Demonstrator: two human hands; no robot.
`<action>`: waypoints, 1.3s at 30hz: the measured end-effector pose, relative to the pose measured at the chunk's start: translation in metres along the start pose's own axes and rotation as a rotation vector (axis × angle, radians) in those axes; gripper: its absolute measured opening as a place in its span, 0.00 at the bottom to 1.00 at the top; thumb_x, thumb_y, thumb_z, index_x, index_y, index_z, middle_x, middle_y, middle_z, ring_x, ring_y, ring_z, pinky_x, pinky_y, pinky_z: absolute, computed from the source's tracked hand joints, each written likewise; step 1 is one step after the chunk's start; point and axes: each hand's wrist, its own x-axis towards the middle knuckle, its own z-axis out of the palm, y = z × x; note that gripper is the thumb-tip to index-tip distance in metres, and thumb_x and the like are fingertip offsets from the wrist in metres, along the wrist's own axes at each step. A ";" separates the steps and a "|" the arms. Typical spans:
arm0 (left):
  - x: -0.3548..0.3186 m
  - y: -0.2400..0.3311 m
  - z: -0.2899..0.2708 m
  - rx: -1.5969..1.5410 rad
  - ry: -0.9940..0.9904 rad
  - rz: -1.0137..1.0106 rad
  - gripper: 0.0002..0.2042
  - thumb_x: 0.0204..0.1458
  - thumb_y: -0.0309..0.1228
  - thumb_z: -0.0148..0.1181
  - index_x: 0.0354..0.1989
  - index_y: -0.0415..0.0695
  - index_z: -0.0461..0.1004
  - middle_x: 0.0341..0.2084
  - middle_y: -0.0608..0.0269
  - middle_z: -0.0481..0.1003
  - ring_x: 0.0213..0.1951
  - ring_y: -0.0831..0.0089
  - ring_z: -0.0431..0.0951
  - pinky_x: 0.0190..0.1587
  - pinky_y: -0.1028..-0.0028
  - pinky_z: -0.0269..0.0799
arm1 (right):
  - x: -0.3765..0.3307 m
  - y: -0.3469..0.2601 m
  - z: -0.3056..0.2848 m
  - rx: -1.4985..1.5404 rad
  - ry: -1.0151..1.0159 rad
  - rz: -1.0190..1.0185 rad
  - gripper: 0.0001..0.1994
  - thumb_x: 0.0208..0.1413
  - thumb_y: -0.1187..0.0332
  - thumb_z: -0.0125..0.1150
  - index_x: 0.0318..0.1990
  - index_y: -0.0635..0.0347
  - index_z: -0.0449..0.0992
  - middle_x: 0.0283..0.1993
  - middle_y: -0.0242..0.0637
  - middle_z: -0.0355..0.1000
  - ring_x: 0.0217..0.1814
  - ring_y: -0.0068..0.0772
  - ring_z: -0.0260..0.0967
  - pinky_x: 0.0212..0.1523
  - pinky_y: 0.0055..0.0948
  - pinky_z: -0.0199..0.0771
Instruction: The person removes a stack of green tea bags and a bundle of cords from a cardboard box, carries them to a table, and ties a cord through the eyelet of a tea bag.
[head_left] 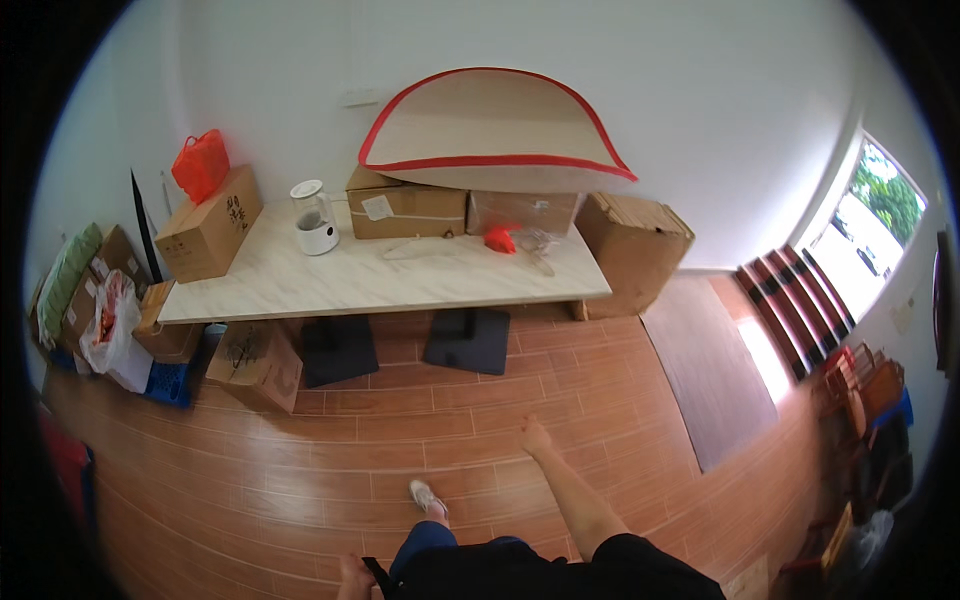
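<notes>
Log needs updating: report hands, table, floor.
Right hand over floor, nothing visible in it. Left hand at picture's lower edge, grip unclear. Table ahead, white kettle on top. Carton on floor, below table's left end.

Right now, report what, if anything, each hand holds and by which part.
Nothing shows in the right hand; whether the left hand holds anything cannot be told.

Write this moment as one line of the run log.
left hand: lower edge, grip unclear | right hand: above floor, nothing visibly held | table: white jug appliance, cardboard boxes | red-edged panel: atop boxes
</notes>
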 end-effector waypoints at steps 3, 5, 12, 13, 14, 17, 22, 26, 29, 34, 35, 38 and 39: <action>0.037 0.048 0.086 0.080 0.006 0.117 0.20 0.55 0.48 0.42 0.47 0.46 0.67 0.43 0.59 0.72 0.44 0.58 0.70 0.45 0.58 0.69 | 0.097 -0.056 -0.013 0.140 0.266 -0.202 0.24 0.53 0.63 0.54 0.57 0.61 0.60 0.45 0.53 0.70 0.46 0.54 0.69 0.47 0.43 0.69; 0.059 0.102 0.141 -0.043 0.014 0.236 0.21 0.56 0.50 0.41 0.48 0.47 0.66 0.42 0.60 0.72 0.44 0.59 0.70 0.45 0.61 0.69 | 0.147 -0.093 -0.010 0.255 0.369 -0.312 0.25 0.54 0.61 0.56 0.56 0.62 0.59 0.45 0.50 0.70 0.43 0.49 0.71 0.43 0.41 0.71; 0.106 0.246 0.368 0.158 -0.345 0.487 0.28 0.55 0.46 0.51 0.60 0.43 0.56 0.55 0.58 0.63 0.54 0.64 0.64 0.56 0.65 0.59 | 0.243 -0.128 -0.126 0.836 0.352 0.043 0.23 0.57 0.53 0.53 0.53 0.59 0.61 0.40 0.38 0.68 0.31 0.28 0.71 0.24 0.30 0.73; 0.091 0.270 0.416 0.221 -0.419 0.451 0.26 0.54 0.44 0.54 0.58 0.45 0.59 0.53 0.60 0.65 0.51 0.67 0.65 0.53 0.68 0.61 | 0.269 -0.111 -0.150 0.958 0.409 0.003 0.22 0.58 0.53 0.51 0.53 0.56 0.60 0.40 0.37 0.68 0.29 0.29 0.69 0.22 0.28 0.71; 0.071 0.288 0.466 0.290 -0.438 0.536 0.23 0.55 0.44 0.53 0.56 0.47 0.62 0.51 0.62 0.67 0.50 0.70 0.67 0.50 0.70 0.64 | 0.277 -0.109 -0.171 1.097 0.479 -0.029 0.24 0.57 0.50 0.54 0.52 0.57 0.60 0.35 0.33 0.67 0.28 0.22 0.66 0.21 0.20 0.65; 0.061 0.343 0.565 0.536 -0.427 0.758 0.17 0.58 0.40 0.47 0.52 0.46 0.65 0.45 0.63 0.72 0.44 0.74 0.73 0.45 0.73 0.67 | 0.280 -0.160 -0.227 1.153 0.561 0.003 0.26 0.57 0.50 0.54 0.56 0.56 0.59 0.42 0.37 0.66 0.34 0.28 0.68 0.28 0.26 0.70; 0.064 0.381 0.696 0.624 -0.491 0.952 0.13 0.59 0.35 0.46 0.49 0.44 0.67 0.42 0.63 0.73 0.42 0.76 0.72 0.44 0.75 0.66 | 0.316 -0.231 -0.296 1.195 0.568 -0.046 0.33 0.55 0.48 0.54 0.61 0.54 0.51 0.55 0.43 0.58 0.48 0.39 0.66 0.42 0.39 0.72; 0.081 0.411 0.755 0.625 -0.444 1.071 0.13 0.59 0.35 0.47 0.49 0.46 0.67 0.41 0.65 0.73 0.42 0.77 0.72 0.45 0.75 0.65 | 0.359 -0.307 -0.301 1.299 0.567 -0.129 0.43 0.54 0.46 0.55 0.67 0.51 0.36 0.63 0.42 0.46 0.58 0.41 0.58 0.47 0.43 0.71; 0.080 0.441 0.798 0.622 -0.413 1.200 0.12 0.59 0.34 0.47 0.50 0.46 0.67 0.41 0.67 0.73 0.42 0.78 0.72 0.45 0.75 0.65 | 0.387 -0.363 -0.304 1.196 0.766 -0.184 0.45 0.53 0.50 0.59 0.68 0.52 0.34 0.64 0.41 0.45 0.62 0.40 0.52 0.53 0.41 0.64; 0.097 0.484 0.868 0.589 -0.499 1.429 0.11 0.57 0.29 0.49 0.48 0.44 0.67 0.38 0.68 0.72 0.41 0.79 0.71 0.44 0.78 0.65 | 0.412 -0.360 -0.322 1.208 0.783 -0.092 0.52 0.47 0.38 0.57 0.69 0.50 0.29 0.70 0.40 0.39 0.72 0.42 0.35 0.64 0.59 0.36; 0.098 0.495 0.882 0.619 -0.467 1.467 0.11 0.56 0.27 0.49 0.47 0.43 0.67 0.37 0.68 0.71 0.40 0.79 0.71 0.44 0.79 0.66 | 0.409 -0.361 -0.333 1.278 0.767 -0.072 0.54 0.46 0.36 0.56 0.69 0.51 0.28 0.70 0.42 0.39 0.73 0.43 0.33 0.64 0.61 0.35; 0.084 0.521 0.945 0.683 -0.477 1.549 0.11 0.55 0.23 0.50 0.47 0.41 0.66 0.36 0.67 0.71 0.40 0.79 0.70 0.45 0.79 0.66 | 0.407 -0.352 -0.353 1.276 0.863 -0.034 0.50 0.51 0.39 0.54 0.69 0.51 0.28 0.70 0.38 0.39 0.72 0.43 0.36 0.64 0.56 0.40; 0.080 0.528 0.967 0.694 -0.493 1.571 0.12 0.54 0.23 0.50 0.47 0.41 0.66 0.37 0.66 0.71 0.40 0.79 0.70 0.45 0.79 0.66 | 0.402 -0.348 -0.358 1.289 0.850 -0.036 0.50 0.51 0.42 0.56 0.69 0.51 0.28 0.70 0.37 0.38 0.71 0.42 0.37 0.64 0.55 0.41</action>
